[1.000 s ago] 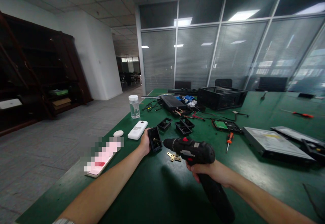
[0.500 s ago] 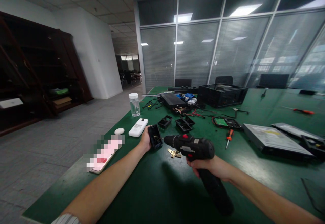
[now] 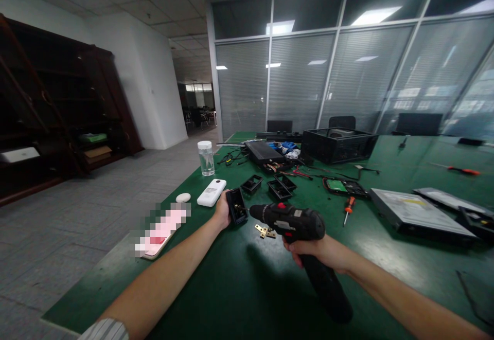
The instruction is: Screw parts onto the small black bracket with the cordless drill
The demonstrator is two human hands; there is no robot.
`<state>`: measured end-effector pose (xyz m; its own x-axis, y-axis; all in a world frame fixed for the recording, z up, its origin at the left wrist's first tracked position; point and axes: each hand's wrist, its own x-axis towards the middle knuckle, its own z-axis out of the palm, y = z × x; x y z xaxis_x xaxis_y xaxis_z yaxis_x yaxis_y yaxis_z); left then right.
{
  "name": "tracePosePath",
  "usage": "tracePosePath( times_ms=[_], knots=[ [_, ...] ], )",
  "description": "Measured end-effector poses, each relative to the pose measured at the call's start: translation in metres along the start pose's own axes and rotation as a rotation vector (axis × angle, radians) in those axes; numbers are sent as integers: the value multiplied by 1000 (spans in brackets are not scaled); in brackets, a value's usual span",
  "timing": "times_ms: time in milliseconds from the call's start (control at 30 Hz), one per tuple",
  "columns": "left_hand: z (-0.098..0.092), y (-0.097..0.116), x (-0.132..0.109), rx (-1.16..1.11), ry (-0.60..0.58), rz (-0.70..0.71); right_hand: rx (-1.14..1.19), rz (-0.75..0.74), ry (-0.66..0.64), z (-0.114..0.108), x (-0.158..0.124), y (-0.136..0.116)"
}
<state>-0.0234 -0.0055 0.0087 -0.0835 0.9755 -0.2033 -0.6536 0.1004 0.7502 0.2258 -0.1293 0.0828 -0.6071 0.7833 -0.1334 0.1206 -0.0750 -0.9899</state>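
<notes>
Toward the worktop [image 3: 208, 288]'s left edge, a tilted black box [image 3: 233, 201] is held by the left hand [image 3: 221, 213], fingers closed on its side. Brass pieces [image 3: 264, 232] are scattered rightward. Beyond, a drill [image 3: 299, 220] is gripped by the right hand [image 3: 309, 250], fingers wrapped around, its long axis pointed leftward at the box.

Black power drill [image 3: 293, 221] with red accents, barrel roughly level, handle slanting down, chuck pointing left, just beside a small black hollow housing [image 3: 234, 202], tilted, open side in view, gold-coloured metal [image 3: 238, 209] inside.
</notes>
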Motion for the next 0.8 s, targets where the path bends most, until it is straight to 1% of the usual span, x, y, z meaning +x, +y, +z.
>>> tracePosePath(
  times_ms=[133, 233, 333, 533, 700, 800],
  knots=[
    [-1, -1, 1, 7, 3, 8, -1, -20, -9, 0, 0, 1],
    [-2, -1, 2, -6, 13, -18, -38, -8, -7, -1, 1, 3],
    [-3, -2, 3, -19, 6, 5, -54, 8, -19, -2, 1, 4],
    [-5, -3, 3, 23, -30, 18, -44, 0, -6, -1, 0, 2],
    [-4, -2, 2, 36, -23, 13, -33, -14, -27, -1, 0, 2],
    [-3, -2, 2, 23, -16, 18, -7, -20, -17, -2, 1, 4]
  ],
)
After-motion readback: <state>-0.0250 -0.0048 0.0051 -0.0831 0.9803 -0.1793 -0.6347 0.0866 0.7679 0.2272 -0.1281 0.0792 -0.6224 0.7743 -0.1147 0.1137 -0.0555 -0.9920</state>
